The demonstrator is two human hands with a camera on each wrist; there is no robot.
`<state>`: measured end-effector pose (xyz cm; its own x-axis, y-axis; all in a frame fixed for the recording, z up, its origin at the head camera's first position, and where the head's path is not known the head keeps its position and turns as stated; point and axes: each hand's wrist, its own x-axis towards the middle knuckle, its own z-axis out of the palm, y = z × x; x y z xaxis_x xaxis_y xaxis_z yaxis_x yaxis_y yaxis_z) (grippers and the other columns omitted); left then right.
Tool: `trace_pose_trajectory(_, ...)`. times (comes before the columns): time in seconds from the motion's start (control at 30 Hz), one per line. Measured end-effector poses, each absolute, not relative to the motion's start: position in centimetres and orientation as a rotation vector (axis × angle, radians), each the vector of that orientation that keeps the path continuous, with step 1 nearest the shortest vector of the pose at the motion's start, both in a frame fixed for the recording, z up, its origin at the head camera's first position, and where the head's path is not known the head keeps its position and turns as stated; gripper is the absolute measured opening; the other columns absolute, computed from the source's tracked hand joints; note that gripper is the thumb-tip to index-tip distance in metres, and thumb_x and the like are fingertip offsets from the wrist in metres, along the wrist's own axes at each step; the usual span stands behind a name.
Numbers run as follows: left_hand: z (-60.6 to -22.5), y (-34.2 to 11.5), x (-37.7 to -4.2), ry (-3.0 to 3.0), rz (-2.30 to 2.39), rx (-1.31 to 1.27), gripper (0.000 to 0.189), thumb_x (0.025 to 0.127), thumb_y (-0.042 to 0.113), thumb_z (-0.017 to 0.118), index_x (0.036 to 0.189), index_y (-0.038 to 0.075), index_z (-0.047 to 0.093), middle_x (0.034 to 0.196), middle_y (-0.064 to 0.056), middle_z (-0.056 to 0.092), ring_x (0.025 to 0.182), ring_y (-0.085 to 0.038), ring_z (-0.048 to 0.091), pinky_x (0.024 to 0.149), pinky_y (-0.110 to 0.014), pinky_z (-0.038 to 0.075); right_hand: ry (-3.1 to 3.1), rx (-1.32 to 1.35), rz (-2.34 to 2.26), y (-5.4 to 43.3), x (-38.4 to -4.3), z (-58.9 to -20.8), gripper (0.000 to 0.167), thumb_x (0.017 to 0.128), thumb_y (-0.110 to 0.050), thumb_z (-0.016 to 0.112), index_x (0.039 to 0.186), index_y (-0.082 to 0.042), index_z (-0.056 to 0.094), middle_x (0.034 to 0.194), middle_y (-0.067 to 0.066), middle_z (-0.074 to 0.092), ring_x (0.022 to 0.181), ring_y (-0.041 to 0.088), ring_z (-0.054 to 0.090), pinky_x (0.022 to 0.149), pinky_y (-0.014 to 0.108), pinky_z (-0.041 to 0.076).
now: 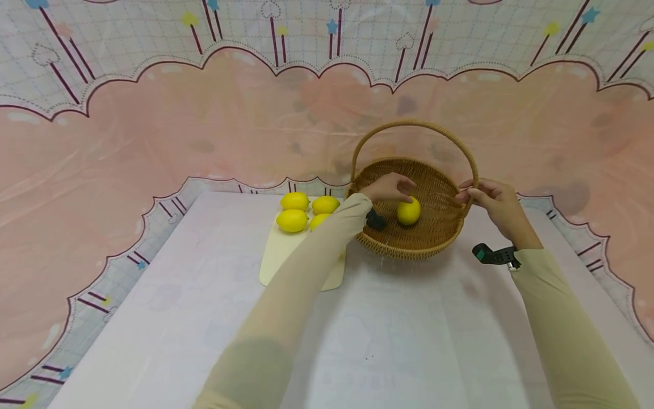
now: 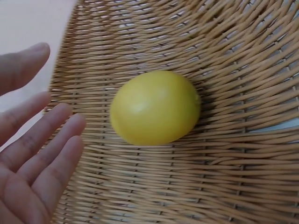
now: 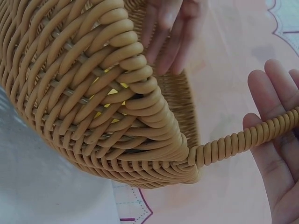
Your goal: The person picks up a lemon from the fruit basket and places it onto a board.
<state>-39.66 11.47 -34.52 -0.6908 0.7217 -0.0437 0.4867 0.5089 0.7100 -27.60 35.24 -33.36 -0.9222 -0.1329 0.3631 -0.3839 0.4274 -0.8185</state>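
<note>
A yellow lemon [image 2: 156, 108] lies inside the brown wicker basket [image 1: 439, 227], against its woven bottom. Over the basket reaches my left hand [image 1: 390, 187]; the left wrist view has its fingers loosely extended beside the lemon, apart from it, with nothing in the palm. My right hand [image 1: 493, 201] holds the basket's wrapped handle [image 3: 233, 144] near where it joins the rim on the right side. The basket leans so that its opening faces me. Through the weave in the right wrist view, bits of yellow show.
Left of the basket, several more lemons [image 1: 292, 221] sit on a cream board [image 1: 283, 255], partly covered by my left sleeve [image 1: 286, 307]. The white table [image 1: 388, 341] runs back to a patterned pink cloth [image 1: 255, 130]. A black strap [image 1: 494, 255] is at my right wrist.
</note>
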Motion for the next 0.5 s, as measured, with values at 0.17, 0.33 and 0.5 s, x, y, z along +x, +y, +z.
trace_pose_trajectory(0.17,-35.4,12.4,-39.9,2.450,0.923,0.927,0.051,0.090,0.019,0.064,0.138,0.009,0.047,0.140,-0.006,0.051,0.125,-0.019,0.051,0.101,-0.025,0.045,-2.446,0.456,1.494,35.1,-27.6,-33.3,0.030,0.097,-0.019,0.050,0.112,0.005,0.059,0.083,-0.017,0.069,0.085,-0.002,0.064,0.078,0.010,0.051)
trace_pose_trajectory(0.33,-35.9,12.8,-39.5,2.462,0.894,0.933,0.051,0.090,0.018,0.064,0.137,0.008,0.048,0.140,-0.008,0.050,0.124,-0.021,0.051,0.100,-0.028,0.046,-2.458,0.448,1.471,35.1,-27.5,-33.2,0.031,0.097,-0.019,0.049,0.113,0.006,0.058,0.083,-0.016,0.069,0.086,-0.003,0.064,0.079,0.009,0.050)
trace_pose_trajectory(0.5,-36.0,12.9,-39.0,2.474,0.850,0.936,0.052,0.090,0.016,0.063,0.138,0.006,0.046,0.143,-0.010,0.047,0.127,-0.023,0.049,0.102,-0.030,0.046,-2.467,0.448,1.463,35.1,-27.4,-33.2,0.030,0.097,-0.019,0.050,0.113,0.005,0.059,0.084,-0.017,0.069,0.086,-0.003,0.064,0.079,0.009,0.051)
